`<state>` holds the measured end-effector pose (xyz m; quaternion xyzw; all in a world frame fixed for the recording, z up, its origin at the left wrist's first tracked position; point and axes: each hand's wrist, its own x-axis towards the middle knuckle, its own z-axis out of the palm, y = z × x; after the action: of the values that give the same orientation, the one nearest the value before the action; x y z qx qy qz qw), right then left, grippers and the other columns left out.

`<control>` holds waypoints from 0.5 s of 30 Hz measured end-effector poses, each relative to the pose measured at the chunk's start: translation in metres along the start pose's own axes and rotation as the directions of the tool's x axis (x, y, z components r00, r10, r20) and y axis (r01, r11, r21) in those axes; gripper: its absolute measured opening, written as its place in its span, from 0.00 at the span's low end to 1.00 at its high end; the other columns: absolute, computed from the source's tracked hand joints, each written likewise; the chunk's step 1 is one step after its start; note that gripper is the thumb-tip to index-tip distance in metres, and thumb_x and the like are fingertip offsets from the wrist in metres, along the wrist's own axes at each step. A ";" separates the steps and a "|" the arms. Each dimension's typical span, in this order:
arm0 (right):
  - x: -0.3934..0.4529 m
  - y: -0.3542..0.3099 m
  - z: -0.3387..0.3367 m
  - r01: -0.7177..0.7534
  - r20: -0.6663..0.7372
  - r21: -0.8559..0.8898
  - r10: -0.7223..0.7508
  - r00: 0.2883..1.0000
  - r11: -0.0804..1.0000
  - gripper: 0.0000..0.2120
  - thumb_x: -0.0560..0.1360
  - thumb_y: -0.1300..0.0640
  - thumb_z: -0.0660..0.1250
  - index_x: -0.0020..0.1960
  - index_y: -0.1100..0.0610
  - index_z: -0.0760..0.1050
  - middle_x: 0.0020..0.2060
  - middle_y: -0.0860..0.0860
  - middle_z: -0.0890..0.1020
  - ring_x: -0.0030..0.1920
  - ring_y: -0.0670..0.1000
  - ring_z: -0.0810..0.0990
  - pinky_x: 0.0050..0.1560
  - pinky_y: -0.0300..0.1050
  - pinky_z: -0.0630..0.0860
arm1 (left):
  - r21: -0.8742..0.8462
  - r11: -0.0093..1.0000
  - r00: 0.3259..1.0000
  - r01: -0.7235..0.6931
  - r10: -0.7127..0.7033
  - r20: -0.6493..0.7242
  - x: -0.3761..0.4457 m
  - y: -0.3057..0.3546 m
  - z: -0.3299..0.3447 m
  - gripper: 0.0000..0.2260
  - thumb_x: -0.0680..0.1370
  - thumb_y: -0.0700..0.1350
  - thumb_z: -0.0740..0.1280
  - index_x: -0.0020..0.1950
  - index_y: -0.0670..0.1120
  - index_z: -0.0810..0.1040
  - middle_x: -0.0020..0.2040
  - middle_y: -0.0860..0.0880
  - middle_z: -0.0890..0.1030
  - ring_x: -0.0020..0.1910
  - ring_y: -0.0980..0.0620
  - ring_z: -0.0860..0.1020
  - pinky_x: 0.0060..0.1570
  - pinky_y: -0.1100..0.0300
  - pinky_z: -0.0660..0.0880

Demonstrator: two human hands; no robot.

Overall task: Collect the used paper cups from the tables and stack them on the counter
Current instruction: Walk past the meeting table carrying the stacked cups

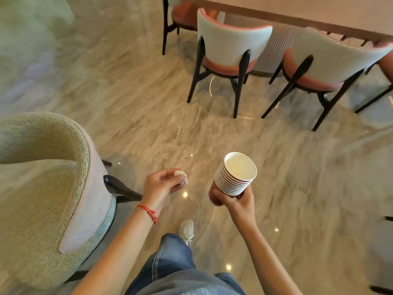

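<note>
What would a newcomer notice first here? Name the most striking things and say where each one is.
The eye falls first on the stack of paper cups, nested and tilted, which the right hand holds low and right of centre. Beside it, the left hand pinches a crumpled white wad. A green armchair fills the left edge, and pink-and-white chairs line a table at top right.

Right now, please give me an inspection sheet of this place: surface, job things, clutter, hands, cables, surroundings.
Surface: glossy marbled floor; edge of a long table at top right, nothing seen on the part in view.
Job things: cup stack, nested, rims up, tilted, top cup looks empty.
Clutter: crumpled tissue.
Hands: left hand pinches the tissue; right hand grips the stack low down.
Cables: nothing seen.
Surroundings: green armchair at left; white-backed chairs at the table; counter not in view.
</note>
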<state>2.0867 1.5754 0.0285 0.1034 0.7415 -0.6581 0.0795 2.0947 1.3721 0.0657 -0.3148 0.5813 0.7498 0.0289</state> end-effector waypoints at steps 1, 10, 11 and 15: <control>0.017 -0.007 0.005 0.002 0.003 0.000 -0.002 1.000 1.000 0.24 0.63 0.63 0.78 0.55 0.56 0.73 0.43 0.47 0.83 0.43 0.43 0.81 0.40 0.35 0.77 | 0.006 1.000 1.000 -0.006 0.006 0.010 0.016 0.011 0.005 0.06 0.69 0.33 0.71 0.46 0.38 0.81 0.33 0.45 0.82 0.36 0.51 0.80 0.41 0.61 0.80; 0.162 -0.054 0.035 0.058 0.008 0.002 -0.058 0.998 0.998 0.24 0.63 0.65 0.78 0.55 0.58 0.73 0.40 0.46 0.84 0.40 0.41 0.80 0.36 0.32 0.75 | 0.027 1.000 1.000 -0.008 0.007 0.017 0.151 0.082 0.048 0.08 0.67 0.35 0.74 0.46 0.37 0.82 0.36 0.42 0.83 0.38 0.51 0.81 0.44 0.59 0.80; 0.180 -0.056 0.037 0.054 0.013 -0.003 -0.054 0.998 0.999 0.25 0.63 0.65 0.78 0.56 0.58 0.73 0.41 0.45 0.84 0.40 0.40 0.81 0.36 0.32 0.75 | 0.026 1.000 1.000 -0.002 0.002 0.006 0.166 0.086 0.054 0.08 0.67 0.35 0.74 0.46 0.37 0.82 0.37 0.42 0.83 0.38 0.50 0.81 0.44 0.58 0.80; 0.262 -0.067 0.040 0.055 0.036 -0.039 -0.054 0.998 0.998 0.27 0.62 0.62 0.79 0.57 0.57 0.73 0.44 0.47 0.83 0.45 0.43 0.82 0.41 0.35 0.77 | -0.010 1.000 1.000 -0.013 0.013 -0.015 0.228 0.103 0.084 0.05 0.68 0.33 0.73 0.43 0.37 0.82 0.34 0.43 0.83 0.35 0.51 0.81 0.41 0.61 0.80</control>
<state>1.8155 1.5407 0.0214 0.0699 0.7556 -0.6468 0.0764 1.8332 1.3406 0.0485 -0.3167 0.5799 0.7504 0.0180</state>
